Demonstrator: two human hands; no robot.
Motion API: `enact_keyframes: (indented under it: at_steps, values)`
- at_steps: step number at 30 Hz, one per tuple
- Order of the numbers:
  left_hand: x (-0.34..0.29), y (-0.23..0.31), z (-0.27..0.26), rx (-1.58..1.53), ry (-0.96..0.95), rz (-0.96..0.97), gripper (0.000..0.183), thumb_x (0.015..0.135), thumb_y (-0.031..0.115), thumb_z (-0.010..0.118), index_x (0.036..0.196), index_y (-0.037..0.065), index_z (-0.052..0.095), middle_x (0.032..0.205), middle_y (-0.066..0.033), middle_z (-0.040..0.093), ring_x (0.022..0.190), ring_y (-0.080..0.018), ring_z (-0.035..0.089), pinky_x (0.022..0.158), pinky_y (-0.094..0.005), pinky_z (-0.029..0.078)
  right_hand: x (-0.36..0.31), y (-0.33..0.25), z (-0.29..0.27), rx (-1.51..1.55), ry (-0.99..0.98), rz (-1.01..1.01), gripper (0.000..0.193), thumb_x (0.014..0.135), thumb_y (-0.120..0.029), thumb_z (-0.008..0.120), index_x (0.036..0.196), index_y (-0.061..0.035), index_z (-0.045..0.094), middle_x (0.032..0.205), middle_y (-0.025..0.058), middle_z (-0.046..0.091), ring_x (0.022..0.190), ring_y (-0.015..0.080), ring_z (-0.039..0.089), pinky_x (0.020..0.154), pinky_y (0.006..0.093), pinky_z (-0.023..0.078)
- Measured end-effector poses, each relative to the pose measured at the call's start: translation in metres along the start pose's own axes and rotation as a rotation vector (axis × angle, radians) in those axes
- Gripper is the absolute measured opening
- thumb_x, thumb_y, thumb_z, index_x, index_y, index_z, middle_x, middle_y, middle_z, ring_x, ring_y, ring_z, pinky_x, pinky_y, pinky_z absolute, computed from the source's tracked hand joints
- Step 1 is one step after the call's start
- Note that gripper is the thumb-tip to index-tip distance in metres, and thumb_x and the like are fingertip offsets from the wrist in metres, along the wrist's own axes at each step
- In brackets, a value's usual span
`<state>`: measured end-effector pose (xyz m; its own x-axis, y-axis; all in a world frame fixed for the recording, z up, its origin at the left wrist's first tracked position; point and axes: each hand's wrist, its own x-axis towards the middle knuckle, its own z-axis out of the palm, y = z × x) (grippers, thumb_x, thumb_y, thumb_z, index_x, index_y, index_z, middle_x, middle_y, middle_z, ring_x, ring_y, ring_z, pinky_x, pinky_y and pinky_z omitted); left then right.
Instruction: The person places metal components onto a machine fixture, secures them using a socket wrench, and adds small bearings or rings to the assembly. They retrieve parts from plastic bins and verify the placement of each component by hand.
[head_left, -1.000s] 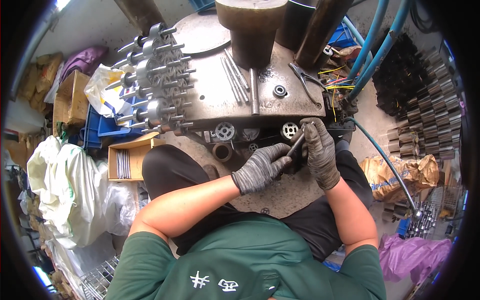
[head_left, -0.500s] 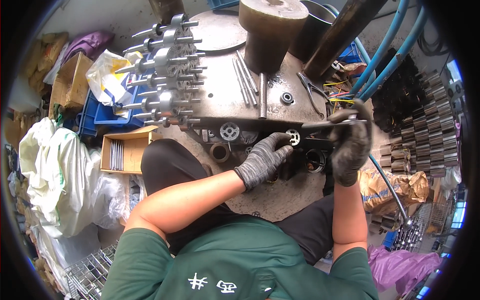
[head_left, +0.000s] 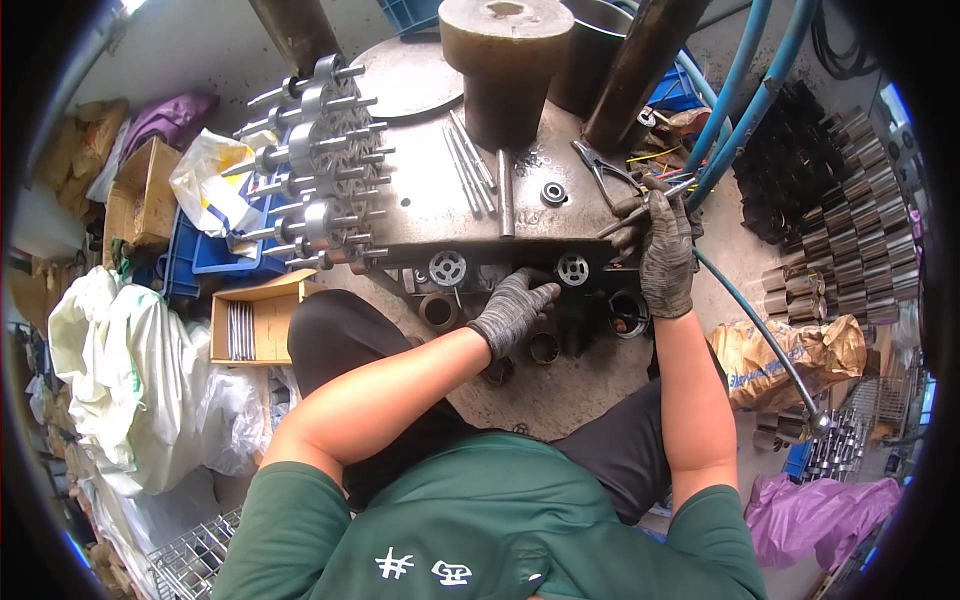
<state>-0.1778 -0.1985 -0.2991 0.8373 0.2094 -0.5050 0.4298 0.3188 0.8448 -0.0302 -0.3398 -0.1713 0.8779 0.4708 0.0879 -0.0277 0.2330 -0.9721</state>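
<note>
slim straight metal rod (head_left: 682,188), kinda dull grey, tilted by the steel table's (head_left: 430,205) right front corner, gloved right hand (head_left: 665,255) curled round it. left hand's (head_left: 515,310) half-bent, can't tell if it's gripping anything. open cardboard box (head_left: 278,335) has thin silvery rods (head_left: 240,330) inside

Grey floor (head_left: 525,395) shows between a wire rack (head_left: 195,556) lower left and bright light (head_left: 894,102) upper right.
</note>
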Motion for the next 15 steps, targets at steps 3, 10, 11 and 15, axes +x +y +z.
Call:
enact_keyframes:
  at_steps: [3,10,11,15]
  values:
    - [0.005,0.008,0.002,0.02,0.043,-0.05,0.038,0.096,0.025,0.072,0.123,0.002,0.058,0.099,-0.0075,0.067,0.082,-0.0148,0.064,0.069,-0.0302,0.055,-0.011,-0.003,-0.007,0.102,-0.009,0.043,0.034,0.109,-0.032,0.049,0.131,-0.0067,0.056,0.085,0.0096,0.07,0.053,0.011,0.062,0.044,0.0208,0.046]
    - [-0.02,0.015,0.002,0.035,-0.062,0.097,0.056,0.093,0.012,0.07,0.144,0.003,0.05,0.117,-0.0094,0.065,0.098,-0.0145,0.064,0.075,-0.0279,0.057,-0.043,0.018,-0.014,0.19,-0.154,0.29,0.037,0.105,-0.038,0.055,0.118,-0.0031,0.058,0.086,0.0112,0.073,0.053,0.0116,0.063,0.043,0.0214,0.046]
    - [-0.024,0.007,-0.005,0.009,-0.064,0.095,0.055,0.094,0.01,0.066,0.145,0.003,0.047,0.12,-0.0109,0.064,0.101,-0.0167,0.065,0.08,-0.0309,0.058,-0.049,0.017,-0.012,0.149,-0.201,0.307,0.036,0.105,-0.038,0.055,0.115,-0.003,0.059,0.086,0.0109,0.073,0.054,0.0114,0.064,0.044,0.0212,0.047]
    - [-0.054,-0.007,-0.032,-0.35,0.138,-0.038,0.05,0.095,0.008,0.061,0.142,0.005,0.046,0.125,-0.016,0.064,0.103,-0.0295,0.069,0.085,-0.0373,0.06,-0.063,-0.001,-0.005,0.106,-0.28,0.375,0.036,0.104,-0.038,0.058,0.111,-0.003,0.061,0.086,0.0096,0.074,0.056,0.0108,0.065,0.049,0.0208,0.048]
